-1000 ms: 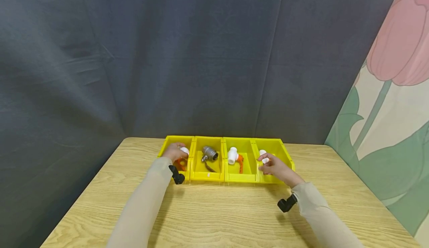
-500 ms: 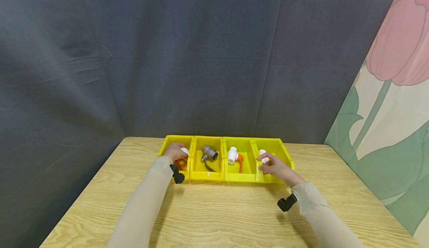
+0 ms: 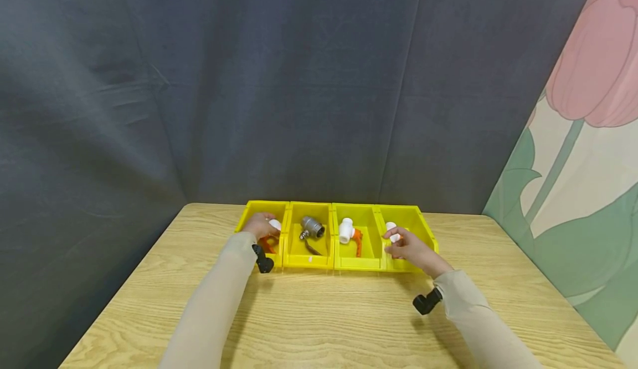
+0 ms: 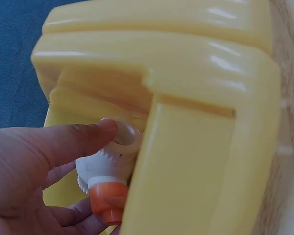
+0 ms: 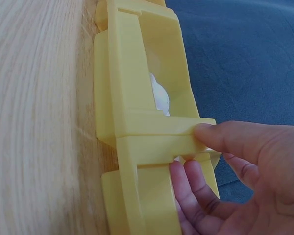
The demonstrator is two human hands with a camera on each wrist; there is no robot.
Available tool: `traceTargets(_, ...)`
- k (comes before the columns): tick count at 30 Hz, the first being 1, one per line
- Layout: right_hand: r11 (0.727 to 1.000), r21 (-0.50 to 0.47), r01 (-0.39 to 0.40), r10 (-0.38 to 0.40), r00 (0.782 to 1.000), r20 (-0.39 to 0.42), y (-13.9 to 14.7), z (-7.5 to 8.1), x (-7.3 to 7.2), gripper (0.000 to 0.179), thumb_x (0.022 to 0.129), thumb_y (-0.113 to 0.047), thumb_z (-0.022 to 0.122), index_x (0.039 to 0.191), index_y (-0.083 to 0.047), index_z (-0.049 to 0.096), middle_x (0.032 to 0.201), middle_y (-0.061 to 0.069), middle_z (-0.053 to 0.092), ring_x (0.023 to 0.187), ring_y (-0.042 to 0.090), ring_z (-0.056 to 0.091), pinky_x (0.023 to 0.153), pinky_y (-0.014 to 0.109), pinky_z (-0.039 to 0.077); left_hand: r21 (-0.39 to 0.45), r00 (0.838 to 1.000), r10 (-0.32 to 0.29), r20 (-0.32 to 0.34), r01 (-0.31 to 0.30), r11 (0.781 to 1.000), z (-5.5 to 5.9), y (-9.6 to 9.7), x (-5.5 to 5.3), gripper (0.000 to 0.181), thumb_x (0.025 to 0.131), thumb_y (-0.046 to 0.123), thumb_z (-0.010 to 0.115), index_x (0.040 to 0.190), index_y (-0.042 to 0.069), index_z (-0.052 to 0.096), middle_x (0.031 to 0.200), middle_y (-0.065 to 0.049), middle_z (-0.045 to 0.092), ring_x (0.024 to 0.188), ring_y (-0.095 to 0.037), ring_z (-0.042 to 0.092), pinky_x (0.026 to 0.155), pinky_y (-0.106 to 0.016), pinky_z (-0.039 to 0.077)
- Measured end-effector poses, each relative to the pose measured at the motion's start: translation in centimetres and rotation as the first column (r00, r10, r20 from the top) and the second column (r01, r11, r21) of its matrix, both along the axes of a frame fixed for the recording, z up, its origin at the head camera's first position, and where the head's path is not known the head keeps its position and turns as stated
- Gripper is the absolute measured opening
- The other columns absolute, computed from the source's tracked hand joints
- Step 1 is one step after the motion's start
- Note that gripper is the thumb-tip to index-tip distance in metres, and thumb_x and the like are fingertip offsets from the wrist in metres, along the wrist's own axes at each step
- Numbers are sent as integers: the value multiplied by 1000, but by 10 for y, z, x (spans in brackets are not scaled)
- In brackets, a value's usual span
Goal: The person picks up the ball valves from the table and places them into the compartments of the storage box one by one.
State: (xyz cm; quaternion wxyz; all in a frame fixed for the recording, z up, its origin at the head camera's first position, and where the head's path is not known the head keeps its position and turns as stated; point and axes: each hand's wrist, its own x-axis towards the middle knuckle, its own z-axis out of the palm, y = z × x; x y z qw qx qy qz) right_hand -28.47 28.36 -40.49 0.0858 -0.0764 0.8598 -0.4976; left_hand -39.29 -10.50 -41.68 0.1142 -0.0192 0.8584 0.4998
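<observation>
My left hand (image 3: pixel 256 226) reaches into the leftmost yellow bin (image 3: pixel 269 206) and pinches a white plastic ball valve (image 4: pixel 105 166) with an orange handle (image 4: pixel 109 193). The left wrist view shows the thumb on the valve's round end and fingers on its far side. My right hand (image 3: pixel 411 248) is at the rightmost bin (image 3: pixel 406 214), thumb by the divider rim (image 5: pixel 161 127) and fingers inside, apart from the thumb. Another white valve (image 3: pixel 390 226) lies beside these fingers, partly hidden; whether they touch it cannot be told.
The second bin holds a grey metal ball valve (image 3: pixel 313 227) with a dark lever. In the third lies a white valve (image 3: pixel 346 231) with an orange handle. Wooden table (image 3: pixel 319 313) extends in front; a dark curtain (image 3: pixel 299 92) hangs behind, and a flower-painted wall (image 3: pixel 588 136) stands right.
Both hands keep nearly the same places. In the leftmost bin, the orange part beneath my left hand shows a slightly different shape.
</observation>
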Motion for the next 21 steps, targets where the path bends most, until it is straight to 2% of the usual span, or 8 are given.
traceTargets(4, 1000, -4, -1, 1, 1000, -1, 1, -1, -1, 34, 94, -9, 61, 123, 1, 45, 87, 6, 49, 81, 20, 55, 74, 24, 51, 14, 999, -28, 26, 28, 1000, 3, -1, 2, 60, 81, -5, 69, 137, -2, 47, 122, -24, 57, 80, -23, 64, 65, -38, 60)
traceTargets(14, 1000, 0, 4, -4, 1000, -10, 0, 0, 0, 35, 94, -10, 62, 123, 2, 46, 88, 7, 50, 81, 18, 55, 75, 25, 52, 1, 998, -36, 57, 36, 999, 8, -1, 4, 62, 83, -3, 69, 140, 1, 45, 124, -23, 55, 78, -25, 63, 61, -40, 60)
traceTargets(21, 1000, -5, 11, -11, 1000, 4, 0, 0, 0, 35, 94, -10, 62, 122, 1, 46, 89, 7, 49, 81, 18, 54, 76, 25, 52, -60, 998, -42, 42, 44, 997, 8, -1, 1, 63, 80, -3, 72, 138, 0, 49, 124, -22, 56, 81, -24, 63, 61, -37, 60)
